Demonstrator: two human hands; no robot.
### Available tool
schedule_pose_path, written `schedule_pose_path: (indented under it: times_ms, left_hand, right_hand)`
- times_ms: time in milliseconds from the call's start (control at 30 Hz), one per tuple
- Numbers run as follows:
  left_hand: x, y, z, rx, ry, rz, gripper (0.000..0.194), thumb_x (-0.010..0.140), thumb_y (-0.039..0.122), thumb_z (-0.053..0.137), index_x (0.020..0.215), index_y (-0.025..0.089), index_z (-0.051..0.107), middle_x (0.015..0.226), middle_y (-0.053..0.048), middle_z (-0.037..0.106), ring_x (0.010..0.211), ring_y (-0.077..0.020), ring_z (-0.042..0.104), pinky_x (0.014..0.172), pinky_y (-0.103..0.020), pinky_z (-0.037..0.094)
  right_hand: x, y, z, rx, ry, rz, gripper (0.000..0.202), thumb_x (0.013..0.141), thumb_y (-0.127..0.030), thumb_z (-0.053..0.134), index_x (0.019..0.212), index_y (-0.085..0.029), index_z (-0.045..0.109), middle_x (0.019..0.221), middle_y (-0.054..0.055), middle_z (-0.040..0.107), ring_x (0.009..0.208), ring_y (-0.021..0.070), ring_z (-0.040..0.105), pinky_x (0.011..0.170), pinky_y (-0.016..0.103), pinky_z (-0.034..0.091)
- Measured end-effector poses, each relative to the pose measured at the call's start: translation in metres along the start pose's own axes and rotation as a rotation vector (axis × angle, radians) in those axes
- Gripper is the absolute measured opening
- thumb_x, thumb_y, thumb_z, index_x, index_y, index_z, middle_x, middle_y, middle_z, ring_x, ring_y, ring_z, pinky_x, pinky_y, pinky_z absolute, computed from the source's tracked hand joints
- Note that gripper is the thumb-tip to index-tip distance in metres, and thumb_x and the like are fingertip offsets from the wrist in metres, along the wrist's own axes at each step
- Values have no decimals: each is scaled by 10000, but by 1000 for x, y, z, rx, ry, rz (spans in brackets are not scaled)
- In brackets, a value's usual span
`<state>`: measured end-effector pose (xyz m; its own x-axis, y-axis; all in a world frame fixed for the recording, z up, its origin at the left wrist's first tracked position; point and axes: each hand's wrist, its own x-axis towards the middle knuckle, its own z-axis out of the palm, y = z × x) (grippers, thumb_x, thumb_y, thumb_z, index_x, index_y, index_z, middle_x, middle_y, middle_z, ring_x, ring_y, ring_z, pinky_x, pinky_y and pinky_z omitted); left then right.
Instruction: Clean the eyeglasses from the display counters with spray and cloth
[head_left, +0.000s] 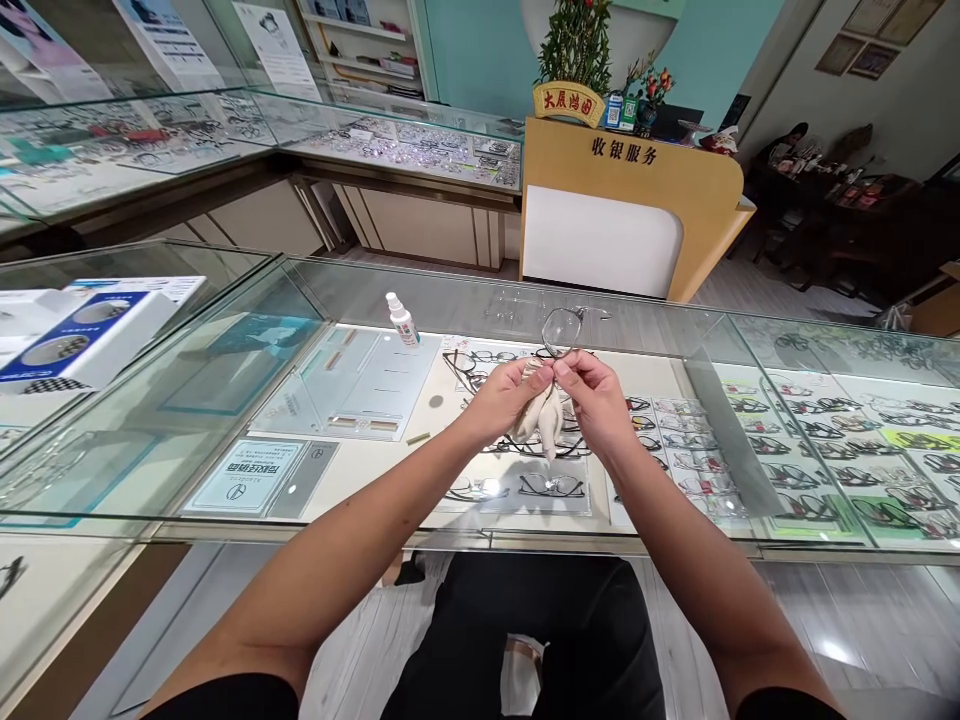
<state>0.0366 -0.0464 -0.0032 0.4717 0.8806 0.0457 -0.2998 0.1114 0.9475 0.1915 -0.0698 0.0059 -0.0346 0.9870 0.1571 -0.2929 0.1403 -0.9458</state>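
Above the glass counter, my left hand (504, 402) is closed on a bunched, cream-coloured cloth (543, 418) that hangs down between my hands. My right hand (596, 398) pinches the near part of a pair of thin-framed glasses (561, 332), close to the cloth. One round lens rim and a temple of the glasses stick up beyond my fingertips. The fingers of both hands nearly meet, and the exact grip on the frame is partly hidden. Rows of eyeglasses (551, 486) lie below my hands, under the glass.
A small white spray bottle (403, 320) stands on the counter (360, 285), left of my hands. Farther left lies a blue and white box (82, 340). More eyeglasses (780, 476) fill the case at right. A wooden cashier desk (637, 165) stands beyond.
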Motion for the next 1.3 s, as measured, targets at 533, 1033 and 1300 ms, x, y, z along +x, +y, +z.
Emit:
schedule_pose_path:
  times_ms: [533, 1033, 1300]
  left_hand:
    - [2, 2, -2, -34, 54, 3, 615, 661, 594, 945, 953, 150, 634, 708, 40, 607, 594, -92, 545, 569, -209, 418]
    - [2, 3, -7, -55, 24, -47, 579, 724, 655, 882, 873, 147, 647, 676, 14, 626, 552, -97, 541, 514, -212, 409]
    - [-2, 11, -7, -22, -67, -66, 593, 685, 525, 956, 1013, 167, 615, 777, 24, 655, 625, -101, 590, 584, -207, 452]
  right_hand:
    - [4, 0, 2, 77, 1, 28, 321, 749, -520, 903, 793, -243, 747, 845, -9, 715, 752, 142, 563, 755, 278, 467]
    - [0, -8, 5, 132, 10, 54, 269, 711, -432, 921, 767, -252, 730, 777, -32, 656, 674, 121, 482, 680, 268, 408]
    - [0, -11, 5, 147, 37, 111, 292, 697, -458, 916, 780, -249, 730, 857, -10, 723, 683, 133, 493, 671, 282, 410]
